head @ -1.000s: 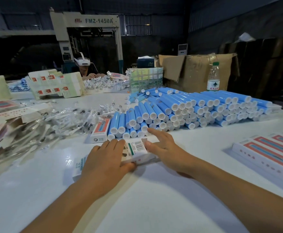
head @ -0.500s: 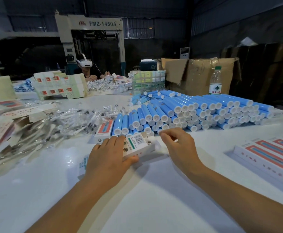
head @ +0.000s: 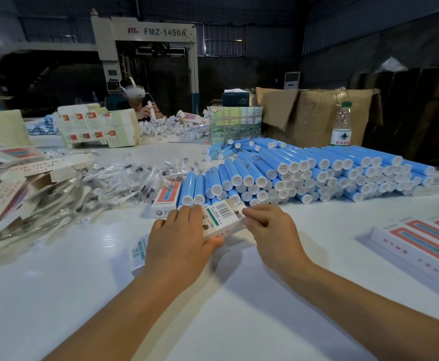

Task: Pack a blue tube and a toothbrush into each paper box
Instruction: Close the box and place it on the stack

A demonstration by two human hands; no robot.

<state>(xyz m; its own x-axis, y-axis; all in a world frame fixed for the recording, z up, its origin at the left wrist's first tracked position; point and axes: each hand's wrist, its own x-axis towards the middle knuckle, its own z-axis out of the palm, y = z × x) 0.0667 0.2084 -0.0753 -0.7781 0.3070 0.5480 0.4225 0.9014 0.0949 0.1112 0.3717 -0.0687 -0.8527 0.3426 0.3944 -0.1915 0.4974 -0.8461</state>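
Observation:
A white paper box [head: 221, 217] with a barcode and a green stripe lies across the table in front of me. My left hand [head: 179, 241] grips it from above, thumb under its near side. My right hand [head: 270, 227] pinches the flap at the box's right end with curled fingers. Just behind lies a big stack of blue tubes [head: 304, 173] with white caps. To the left spreads a heap of toothbrushes [head: 103, 188] in clear wrappers. What the box holds is hidden.
A closed box [head: 165, 198] lies beside the tubes. Finished boxes [head: 426, 241] sit in a row at right, flat cartons [head: 2, 183] pile at far left. A water bottle [head: 341, 126], a cardboard carton [head: 314, 115] and another worker [head: 140, 102] are behind.
My right hand went from lying flat by the box's end to pinching its end flap. The box's right end has lifted a little. My left hand stayed on the box.

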